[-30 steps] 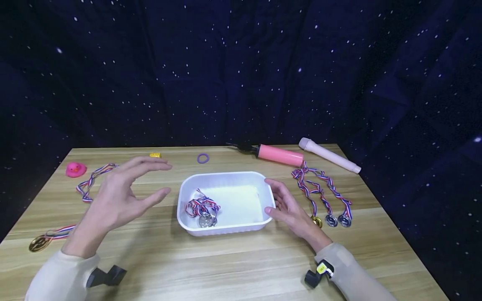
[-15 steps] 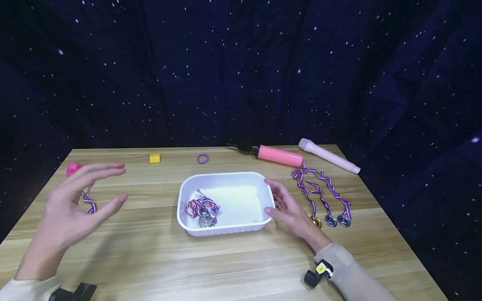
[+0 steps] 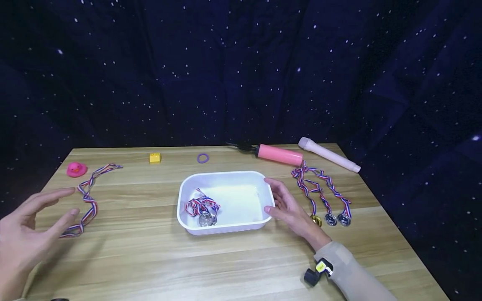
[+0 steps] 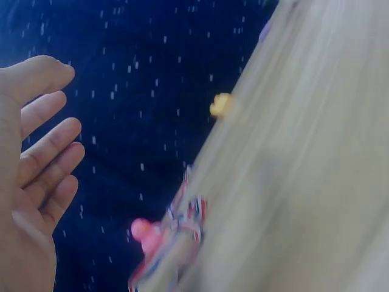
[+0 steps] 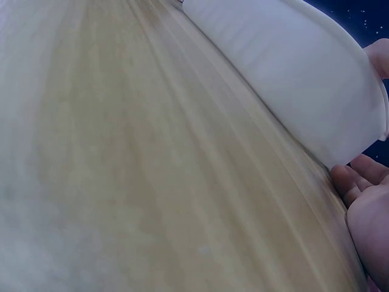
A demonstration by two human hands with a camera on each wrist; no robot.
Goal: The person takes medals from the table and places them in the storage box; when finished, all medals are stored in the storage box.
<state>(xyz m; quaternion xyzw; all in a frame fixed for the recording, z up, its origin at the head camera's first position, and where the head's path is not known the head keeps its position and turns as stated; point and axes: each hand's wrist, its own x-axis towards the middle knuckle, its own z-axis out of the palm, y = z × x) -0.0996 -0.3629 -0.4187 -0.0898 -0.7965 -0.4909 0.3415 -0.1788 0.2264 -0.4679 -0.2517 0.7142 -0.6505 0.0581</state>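
White rectangular plastic tray (image 3: 241, 202): one, gripped by right hand (image 3: 291, 209).
Left hand (image 3: 30, 238), tray's left: fingers wide.
Round medals (image 3: 331, 220), tray's right: one gold, two silver.

a duck (image 3: 76, 169), yellow block (image 3: 155, 158), purple ring (image 3: 198, 160), pump (image 3: 279, 154) and microphone (image 3: 328, 154) lie left to right.

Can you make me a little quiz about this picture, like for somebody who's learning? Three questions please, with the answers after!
1. Which hand is holding the white tray?
2. True or false: the pink duck is inside the white tray.
3. How many medals lie on the table to the right of the white tray?

Key
1. The right hand; the left hand holds nothing.
2. False. The pink duck sits on the table.
3. Three: one gold, two silver.
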